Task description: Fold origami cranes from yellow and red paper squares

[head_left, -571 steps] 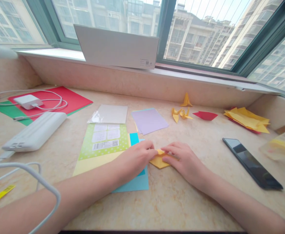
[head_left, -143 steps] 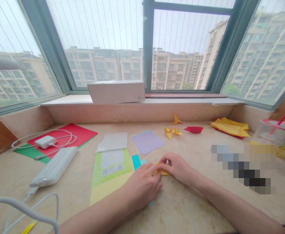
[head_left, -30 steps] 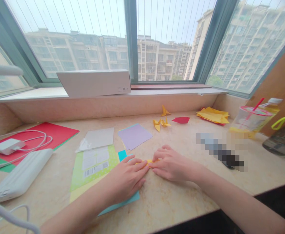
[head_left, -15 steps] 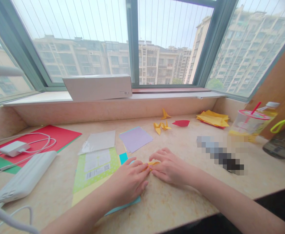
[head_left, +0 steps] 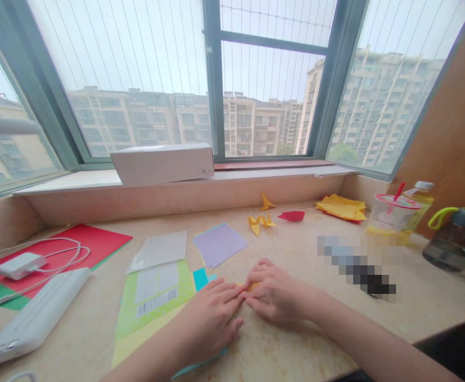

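A small piece of folded yellow paper [head_left: 253,287] lies on the stone counter, mostly covered by my fingers. My left hand [head_left: 215,314] presses down on its left side, fingers together. From the other side, my right hand [head_left: 279,295] pinches it with bent fingers, its fingertips meeting those of the left. Beyond the hands stand several folded yellow paper figures [head_left: 255,226], and a folded red paper piece [head_left: 291,216] lies beside them. Left of these is a stack of square sheets with a lilac one [head_left: 220,244] on top.
A green paper packet [head_left: 156,292], red sheets [head_left: 97,246] and a white power strip [head_left: 37,313] with a charger [head_left: 20,265] lie left. At right are yellow sheets [head_left: 341,207], a cup with a red straw [head_left: 393,212], a dark bottle [head_left: 455,244] and a blurred-out object [head_left: 355,268].
The camera has tilted up slightly, so the scene sits lower. My right fingers have bent more closely over the yellow paper; both hands remain at about the same place on the counter.
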### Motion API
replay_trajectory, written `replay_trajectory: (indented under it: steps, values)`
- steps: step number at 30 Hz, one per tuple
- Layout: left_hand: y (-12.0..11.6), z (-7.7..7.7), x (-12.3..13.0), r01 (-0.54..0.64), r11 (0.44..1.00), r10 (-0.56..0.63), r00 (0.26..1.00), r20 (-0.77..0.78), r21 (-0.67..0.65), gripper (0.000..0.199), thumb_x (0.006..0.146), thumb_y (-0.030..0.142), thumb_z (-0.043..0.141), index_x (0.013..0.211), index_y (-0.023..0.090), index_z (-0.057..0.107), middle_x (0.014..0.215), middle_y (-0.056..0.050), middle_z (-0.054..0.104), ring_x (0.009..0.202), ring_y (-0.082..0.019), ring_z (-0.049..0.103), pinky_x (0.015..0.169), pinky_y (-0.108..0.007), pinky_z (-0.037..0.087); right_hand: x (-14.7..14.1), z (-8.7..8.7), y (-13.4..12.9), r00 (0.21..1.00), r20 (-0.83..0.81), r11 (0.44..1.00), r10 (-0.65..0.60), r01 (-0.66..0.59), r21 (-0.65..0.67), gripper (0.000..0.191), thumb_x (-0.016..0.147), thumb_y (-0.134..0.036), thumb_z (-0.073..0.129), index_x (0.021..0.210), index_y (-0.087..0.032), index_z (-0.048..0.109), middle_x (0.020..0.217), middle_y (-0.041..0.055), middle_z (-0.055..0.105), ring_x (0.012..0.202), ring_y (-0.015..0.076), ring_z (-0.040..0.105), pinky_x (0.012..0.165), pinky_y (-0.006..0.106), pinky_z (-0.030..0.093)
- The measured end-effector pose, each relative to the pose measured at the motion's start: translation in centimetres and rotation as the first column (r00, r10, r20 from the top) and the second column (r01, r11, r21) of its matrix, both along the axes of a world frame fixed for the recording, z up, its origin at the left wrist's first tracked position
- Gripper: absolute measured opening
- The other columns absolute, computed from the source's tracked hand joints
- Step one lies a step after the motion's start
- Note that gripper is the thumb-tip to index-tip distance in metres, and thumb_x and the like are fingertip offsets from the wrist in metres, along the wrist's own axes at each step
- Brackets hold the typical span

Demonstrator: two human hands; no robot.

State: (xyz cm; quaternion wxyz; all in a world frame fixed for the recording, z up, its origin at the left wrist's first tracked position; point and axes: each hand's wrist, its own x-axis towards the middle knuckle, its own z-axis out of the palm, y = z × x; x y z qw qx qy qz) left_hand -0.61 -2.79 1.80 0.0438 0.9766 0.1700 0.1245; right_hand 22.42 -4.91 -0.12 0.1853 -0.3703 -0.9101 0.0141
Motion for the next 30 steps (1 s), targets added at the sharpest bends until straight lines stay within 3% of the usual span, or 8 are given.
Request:
replay_trajectory:
  steps: [8, 12, 17, 22, 26, 30]
  values:
    - [0.3, 0.4, -0.6, -0.021, 0.995, 0.018, 0.999, -0.031, -0.096, 0.036, 0.094, 0.017, 0.048, 0.128, 0.024, 0.056, 0.119, -0.006, 0.07, 0.112, -0.021, 0.066, 0.113, -0.045, 0.038, 0.4, 0.5, -0.2, 0.999, 0.018, 0.998, 0.03, -0.029, -0.049, 0.024, 0.097, -0.025, 0.054, 0.091, -0.024, 0.077, 0.1, 0.001, 0.076, 0.095, 0.0157, 0.065, 0.099, 0.037, 0.032]
    - [0.3, 0.5, -0.6, -0.038, 0.993, 0.033, 0.999, -0.04, -0.113, 0.04, 0.095, 0.015, 0.045, 0.134, 0.024, 0.05, 0.12, -0.005, 0.069, 0.115, -0.021, 0.065, 0.115, -0.047, 0.035, 0.3, 0.4, -0.3, 1.0, 0.023, 1.0, 0.013, -0.012, -0.022, 0.024, 0.097, -0.026, 0.053, 0.091, -0.023, 0.076, 0.092, 0.002, 0.075, 0.089, 0.0161, 0.063, 0.095, 0.037, 0.035]
    - [0.7, -0.1, -0.4, -0.018, 0.997, 0.017, 1.0, -0.012, -0.079, 0.032, 0.098, 0.019, 0.043, 0.128, 0.023, 0.054, 0.113, -0.005, 0.072, 0.111, -0.02, 0.066, 0.114, -0.046, 0.034, -0.1, -0.4, -0.1, 1.0, 0.019, 0.999, -0.007, 0.006, 0.048, 0.027, 0.096, -0.023, 0.053, 0.077, -0.018, 0.071, 0.074, 0.0039, 0.07, 0.078, 0.0173, 0.06, 0.087, 0.036, 0.037]
    - [1.3, -0.7, -0.4, 0.008, 0.998, -0.008, 1.0, -0.004, -0.054, 0.03, 0.098, 0.017, 0.038, 0.121, 0.021, 0.058, 0.111, -0.007, 0.072, 0.109, -0.021, 0.066, 0.114, -0.047, 0.031, 0.0, -0.5, 0.1, 1.0, -0.003, 0.999, 0.021, -0.021, 0.025, 0.028, 0.098, -0.023, 0.05, 0.08, -0.019, 0.071, 0.078, 0.0038, 0.072, 0.081, 0.0178, 0.061, 0.091, 0.039, 0.036]
    - [1.7, -0.7, -0.8, -0.01, 0.994, 0.007, 1.0, -0.026, -0.112, 0.034, 0.097, 0.014, 0.04, 0.128, 0.02, 0.054, 0.112, -0.006, 0.072, 0.105, -0.02, 0.067, 0.109, -0.045, 0.039, 0.0, -0.6, 0.3, 0.998, -0.058, 1.0, 0.03, -0.031, -0.005, 0.027, 0.097, -0.02, 0.051, 0.078, -0.019, 0.071, 0.08, 0.0032, 0.073, 0.08, 0.0166, 0.063, 0.09, 0.038, 0.037]
    - [1.9, -0.8, -1.0, 0.046, 0.991, -0.041, 0.999, 0.036, -0.126, 0.034, 0.096, 0.013, 0.044, 0.127, 0.02, 0.056, 0.127, -0.007, 0.067, 0.117, -0.021, 0.062, 0.108, -0.042, 0.041, 0.0, -1.0, 0.5, 0.993, -0.107, 0.999, 0.051, -0.052, -0.003, 0.024, 0.096, -0.018, 0.052, 0.081, -0.02, 0.072, 0.084, 0.0038, 0.075, 0.083, 0.0177, 0.064, 0.09, 0.04, 0.037]
